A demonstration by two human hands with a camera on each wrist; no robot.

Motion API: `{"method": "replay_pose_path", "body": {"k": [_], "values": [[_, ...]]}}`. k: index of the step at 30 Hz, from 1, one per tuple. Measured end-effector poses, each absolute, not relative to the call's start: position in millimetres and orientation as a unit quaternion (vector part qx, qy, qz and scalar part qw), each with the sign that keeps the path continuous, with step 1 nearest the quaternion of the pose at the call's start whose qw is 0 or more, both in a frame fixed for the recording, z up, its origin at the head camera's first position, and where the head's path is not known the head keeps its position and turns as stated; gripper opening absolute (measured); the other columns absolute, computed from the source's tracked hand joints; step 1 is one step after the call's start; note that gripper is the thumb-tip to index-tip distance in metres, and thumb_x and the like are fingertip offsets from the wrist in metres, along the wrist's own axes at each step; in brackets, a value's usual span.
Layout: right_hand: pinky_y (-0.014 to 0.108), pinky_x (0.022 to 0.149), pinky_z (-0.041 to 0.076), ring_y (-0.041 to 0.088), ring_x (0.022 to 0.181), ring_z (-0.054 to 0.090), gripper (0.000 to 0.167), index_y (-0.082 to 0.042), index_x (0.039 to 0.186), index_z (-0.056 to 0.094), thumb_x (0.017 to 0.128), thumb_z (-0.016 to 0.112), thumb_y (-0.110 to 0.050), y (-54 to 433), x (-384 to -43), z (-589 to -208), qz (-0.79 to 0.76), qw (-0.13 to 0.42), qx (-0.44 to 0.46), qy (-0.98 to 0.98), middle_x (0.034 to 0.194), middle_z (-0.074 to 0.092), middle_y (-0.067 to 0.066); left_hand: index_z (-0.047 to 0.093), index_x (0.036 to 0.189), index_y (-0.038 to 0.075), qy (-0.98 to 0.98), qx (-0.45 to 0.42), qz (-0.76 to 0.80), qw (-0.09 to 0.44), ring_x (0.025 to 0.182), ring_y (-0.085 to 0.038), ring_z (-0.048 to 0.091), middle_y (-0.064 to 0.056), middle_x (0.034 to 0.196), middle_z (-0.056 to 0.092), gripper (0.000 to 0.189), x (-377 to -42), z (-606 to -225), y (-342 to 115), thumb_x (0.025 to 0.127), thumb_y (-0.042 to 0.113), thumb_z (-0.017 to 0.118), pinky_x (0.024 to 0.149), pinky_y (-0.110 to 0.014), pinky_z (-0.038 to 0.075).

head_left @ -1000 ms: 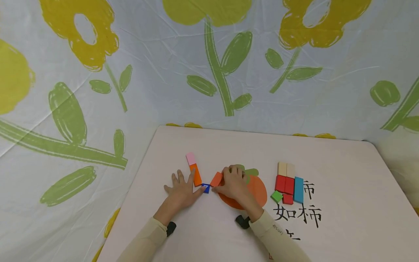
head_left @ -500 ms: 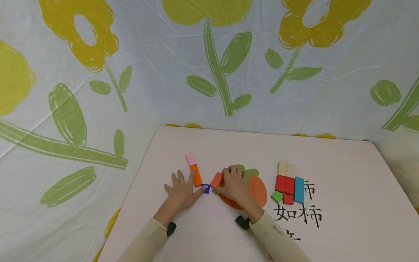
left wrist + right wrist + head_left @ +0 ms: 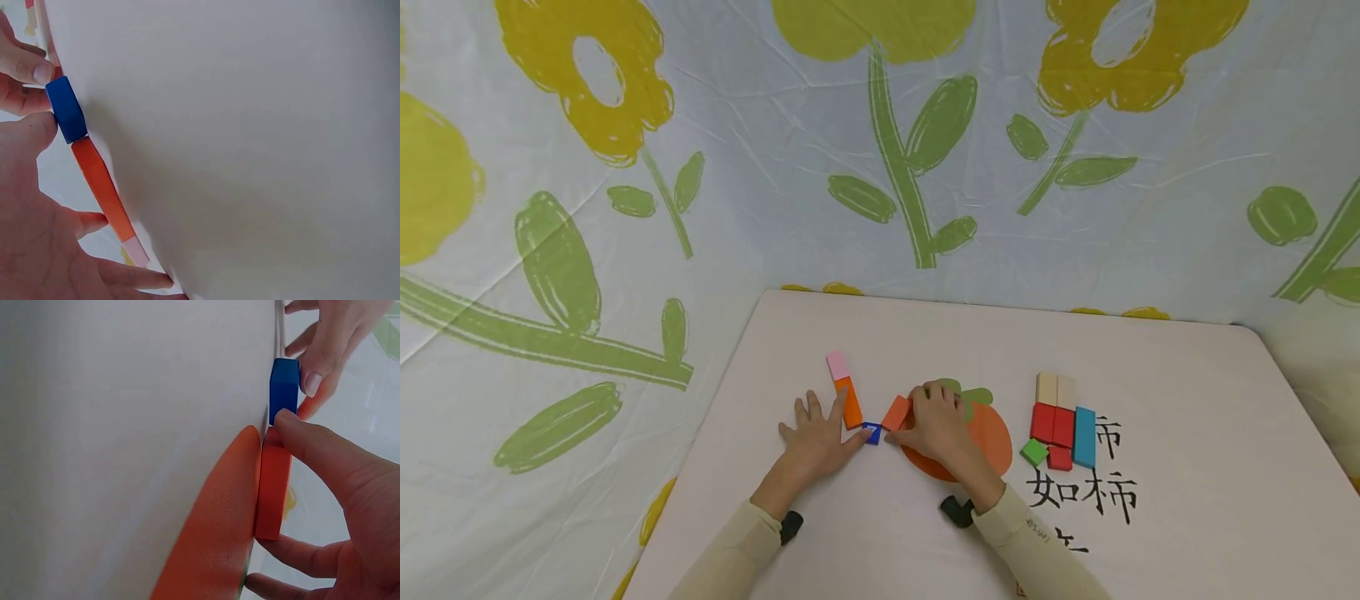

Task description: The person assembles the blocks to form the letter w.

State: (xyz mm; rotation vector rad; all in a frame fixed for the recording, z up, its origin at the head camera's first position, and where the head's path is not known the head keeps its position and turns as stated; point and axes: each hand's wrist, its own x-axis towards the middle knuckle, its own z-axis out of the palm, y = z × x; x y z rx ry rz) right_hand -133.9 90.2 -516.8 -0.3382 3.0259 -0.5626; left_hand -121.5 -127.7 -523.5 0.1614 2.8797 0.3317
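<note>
My left hand (image 3: 815, 443) lies with fingers spread on the table. Its thumb touches the small blue block (image 3: 872, 433), and its index finger is against the long orange block (image 3: 853, 412). A pink block (image 3: 837, 366) adjoins the far end of that orange block. With thumb and index finger at opposite ends, my right hand (image 3: 938, 425) pinches a red-orange block (image 3: 896, 413), clearly seen in the right wrist view (image 3: 272, 487). This block slants up and right from the blue one, so the pieces form a rough V.
To the right stands a cluster of blocks: plain wood (image 3: 1047, 388), red (image 3: 1042, 422), light blue (image 3: 1084, 437) and green (image 3: 1034, 452). A printed persimmon (image 3: 992, 442) lies partly under my right hand, beside black characters (image 3: 1108, 492). Flowered cloth (image 3: 880, 167) hangs behind the table.
</note>
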Motion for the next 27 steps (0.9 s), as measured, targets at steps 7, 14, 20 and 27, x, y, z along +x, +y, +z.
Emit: {"method": "replay_pose_path", "body": {"k": [7, 14, 20, 27], "values": [[0.064, 0.096, 0.04, 0.041, 0.116, 0.048, 0.074, -0.005, 0.108, 0.061, 0.069, 0.084, -0.063, 91, -134, -518, -0.181, 0.021, -0.105, 0.978, 0.125, 0.054, 0.021, 0.024, 0.161, 0.02, 0.984, 0.055, 0.127, 0.113, 0.14, -0.061, 0.017, -0.04, 0.154, 0.019, 0.089, -120, -523, -128, 0.092, 0.068, 0.053, 0.094, -0.085, 0.019], [0.063, 0.092, 0.041, 0.038, 0.117, 0.048, 0.076, -0.007, 0.116, 0.062, 0.069, 0.084, -0.063, 96, -134, -516, -0.209, 0.031, -0.102, 0.972, 0.126, 0.055, 0.018, 0.033, 0.158, 0.032, 0.984, 0.097, 0.128, 0.081, 0.142, -0.058, 0.012, -0.032, 0.158, 0.019, 0.064, -123, -521, -134, 0.1, 0.053, 0.052, 0.099, -0.082, 0.018], [0.065, 0.097, 0.038, 0.039, 0.125, 0.045, 0.076, -0.006, 0.131, 0.059, 0.076, 0.085, -0.05, 118, -134, -513, -0.319, 0.04, -0.127, 0.938, 0.136, 0.05, 0.02, 0.038, 0.153, 0.043, 0.97, 0.204, 0.125, 0.046, 0.146, -0.052, 0.006, -0.024, 0.161, 0.021, 0.054, -135, -523, -143, 0.102, 0.043, 0.055, 0.106, -0.075, 0.017], [0.062, 0.096, 0.039, 0.039, 0.123, 0.044, 0.069, -0.006, 0.138, 0.055, 0.083, 0.082, -0.039, 157, -128, -501, -0.397, 0.026, -0.143, 0.906, 0.14, 0.046, 0.018, 0.039, 0.153, 0.043, 0.948, 0.308, 0.077, 0.036, 0.146, -0.049, 0.012, -0.02, 0.158, 0.029, 0.05, -143, -526, -141, 0.105, 0.035, 0.051, 0.107, -0.073, 0.019]]}}
